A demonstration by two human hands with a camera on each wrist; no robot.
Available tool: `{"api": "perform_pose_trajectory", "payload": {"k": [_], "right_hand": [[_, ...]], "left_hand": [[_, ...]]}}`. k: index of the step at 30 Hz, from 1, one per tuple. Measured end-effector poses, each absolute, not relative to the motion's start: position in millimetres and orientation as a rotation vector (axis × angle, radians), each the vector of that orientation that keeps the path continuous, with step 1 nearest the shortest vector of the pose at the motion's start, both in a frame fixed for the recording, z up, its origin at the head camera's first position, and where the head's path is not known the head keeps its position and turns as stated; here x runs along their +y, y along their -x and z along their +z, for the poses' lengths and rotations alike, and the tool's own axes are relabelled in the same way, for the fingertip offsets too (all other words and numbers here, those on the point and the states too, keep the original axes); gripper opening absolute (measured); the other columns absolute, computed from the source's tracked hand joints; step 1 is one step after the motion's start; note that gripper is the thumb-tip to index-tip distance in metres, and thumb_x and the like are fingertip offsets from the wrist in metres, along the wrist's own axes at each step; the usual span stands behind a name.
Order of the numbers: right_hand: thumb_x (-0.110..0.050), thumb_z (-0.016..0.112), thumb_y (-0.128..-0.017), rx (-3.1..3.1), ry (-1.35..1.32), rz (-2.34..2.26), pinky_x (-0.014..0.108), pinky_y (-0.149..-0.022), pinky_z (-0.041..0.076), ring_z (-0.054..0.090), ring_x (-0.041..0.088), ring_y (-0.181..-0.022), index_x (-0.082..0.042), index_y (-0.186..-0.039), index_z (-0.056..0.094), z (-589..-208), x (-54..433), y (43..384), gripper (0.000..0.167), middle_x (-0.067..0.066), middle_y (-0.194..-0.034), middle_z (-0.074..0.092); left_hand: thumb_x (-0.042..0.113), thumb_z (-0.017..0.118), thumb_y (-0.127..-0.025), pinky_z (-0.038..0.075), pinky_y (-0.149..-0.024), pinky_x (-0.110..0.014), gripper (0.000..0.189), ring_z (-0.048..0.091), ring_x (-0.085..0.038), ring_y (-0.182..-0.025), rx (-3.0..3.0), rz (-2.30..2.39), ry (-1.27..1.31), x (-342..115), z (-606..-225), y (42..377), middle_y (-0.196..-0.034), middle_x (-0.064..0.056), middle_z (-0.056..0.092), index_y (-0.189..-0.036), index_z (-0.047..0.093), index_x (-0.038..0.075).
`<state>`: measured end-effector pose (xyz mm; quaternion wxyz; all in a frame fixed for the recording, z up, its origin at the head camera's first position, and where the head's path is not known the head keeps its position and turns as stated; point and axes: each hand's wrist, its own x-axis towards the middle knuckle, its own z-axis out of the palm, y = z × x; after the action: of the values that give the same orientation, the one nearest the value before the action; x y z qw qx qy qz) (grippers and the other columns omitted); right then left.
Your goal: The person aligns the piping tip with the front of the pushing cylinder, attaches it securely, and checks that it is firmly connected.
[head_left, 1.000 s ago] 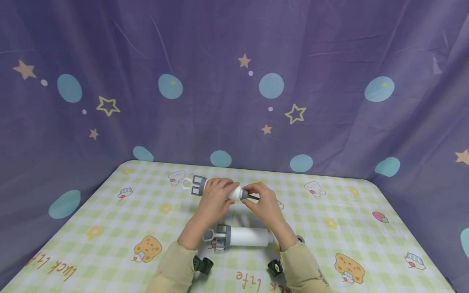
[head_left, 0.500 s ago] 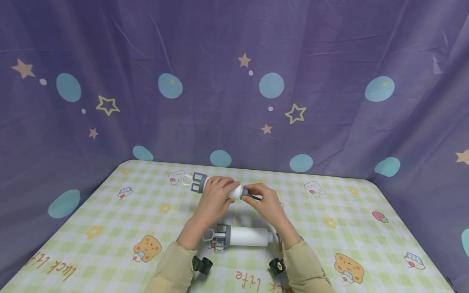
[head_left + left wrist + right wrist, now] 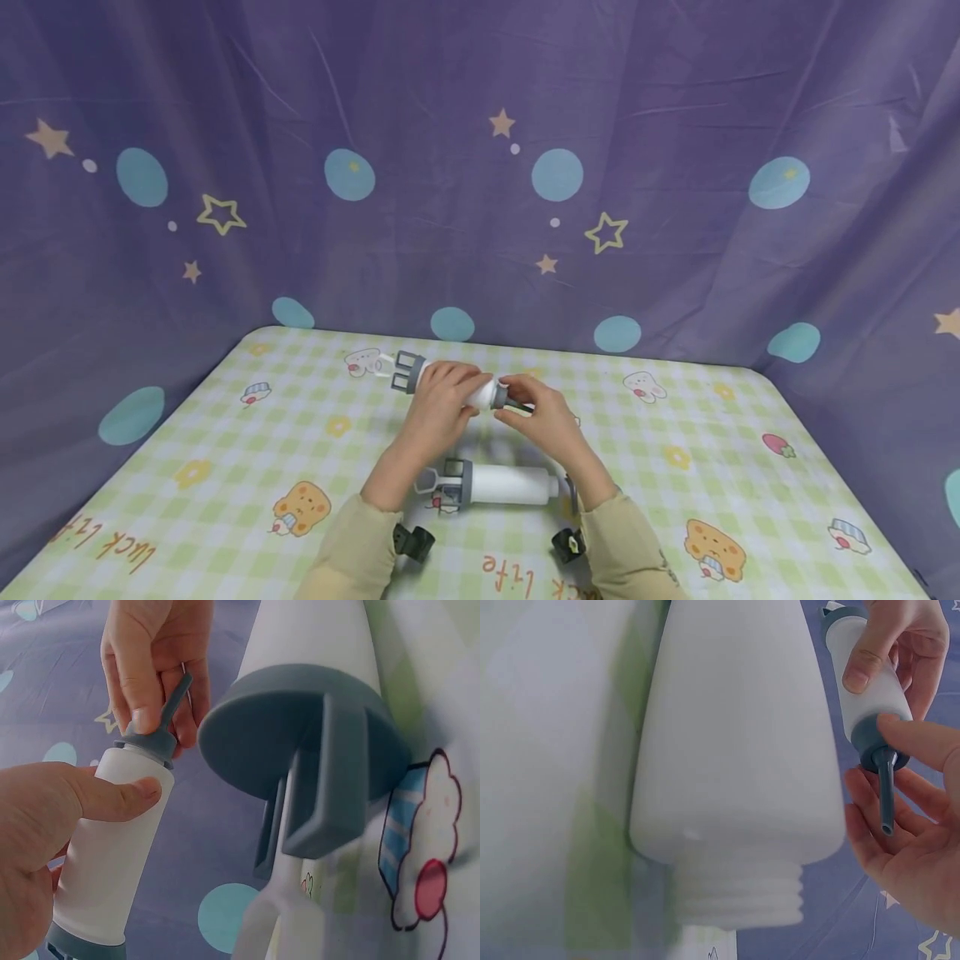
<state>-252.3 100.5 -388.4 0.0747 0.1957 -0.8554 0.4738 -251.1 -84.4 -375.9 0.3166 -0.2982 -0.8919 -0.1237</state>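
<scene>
Held up off the table is a white syringe (image 3: 483, 395) with a grey finger-grip collar (image 3: 406, 372) and a pale plunger handle (image 3: 383, 365). My left hand (image 3: 444, 404) grips its barrel, thumb across the white wall in the left wrist view. At the other end sits a grey nozzle cap (image 3: 870, 736) with a thin, slanted spout (image 3: 886, 799). My right hand (image 3: 546, 414) pinches this cap between thumb and fingers, beside the spout. A second white syringe (image 3: 510, 485) lies on the table below both hands; its threaded mouth (image 3: 739, 896) is bare.
A green-and-white checked cloth (image 3: 337, 467) with cartoon prints covers the table. Behind it hangs a purple curtain (image 3: 450, 250) with stars and dots. Black wrist cameras (image 3: 414, 543) sit by the sleeves. A dark curved piece (image 3: 573, 493) lies partly behind my right forearm.
The held syringe has rolled slightly, so its plunger handle faces differently. My right fingers have shifted a little on the nozzle cap. The lying syringe has stayed put.
</scene>
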Motion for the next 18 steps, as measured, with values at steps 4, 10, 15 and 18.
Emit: {"api": "perform_pose_trajectory", "payload": {"k": [4, 10, 15, 18], "right_hand": [[-0.015, 0.072, -0.077, -2.529, -0.599, 1.419, 0.033, -0.084, 0.05, 0.064, 0.018, -0.094, -0.015, -0.109, 0.058, -388.7, 100.0, 253.4, 0.035, 0.002, -0.098, 0.065], [-0.019, 0.071, -0.079, -2.539, -0.592, 1.434, 0.035, -0.084, 0.05, 0.063, 0.018, -0.095, -0.017, -0.106, 0.059, -388.7, 101.2, 253.0, 0.03, 0.0, -0.097, 0.066], [-0.026, 0.067, -0.082, -2.569, -0.596, 1.416, 0.038, -0.084, 0.049, 0.062, 0.02, -0.097, -0.017, -0.108, 0.059, -389.5, 101.8, 252.4, 0.028, 0.0, -0.1, 0.066], [-0.03, 0.065, -0.084, -2.59, -0.599, 1.403, 0.037, -0.084, 0.049, 0.062, 0.019, -0.096, -0.018, -0.11, 0.059, -389.5, 102.4, 252.3, 0.029, -0.001, -0.101, 0.065]], "left_hand": [[0.011, 0.081, -0.062, 0.037, -0.092, -0.04, 0.051, 0.054, -0.021, -0.102, -2.342, -0.334, 0.793, -85.1, -375.6, 251.6, -0.106, -0.002, 0.063, -0.11, 0.065, 0.014], [0.011, 0.081, -0.062, 0.037, -0.093, -0.041, 0.051, 0.054, -0.021, -0.102, -2.347, -0.343, 0.799, -85.1, -374.4, 251.2, -0.106, -0.002, 0.063, -0.11, 0.065, 0.014], [0.012, 0.081, -0.063, 0.037, -0.093, -0.042, 0.05, 0.054, -0.021, -0.103, -2.359, -0.343, 0.8, -85.8, -373.5, 250.3, -0.107, -0.002, 0.063, -0.111, 0.065, 0.015], [0.011, 0.081, -0.063, 0.037, -0.093, -0.042, 0.05, 0.054, -0.021, -0.103, -2.357, -0.343, 0.801, -86.2, -373.7, 250.4, -0.106, -0.002, 0.063, -0.111, 0.065, 0.015]]}}
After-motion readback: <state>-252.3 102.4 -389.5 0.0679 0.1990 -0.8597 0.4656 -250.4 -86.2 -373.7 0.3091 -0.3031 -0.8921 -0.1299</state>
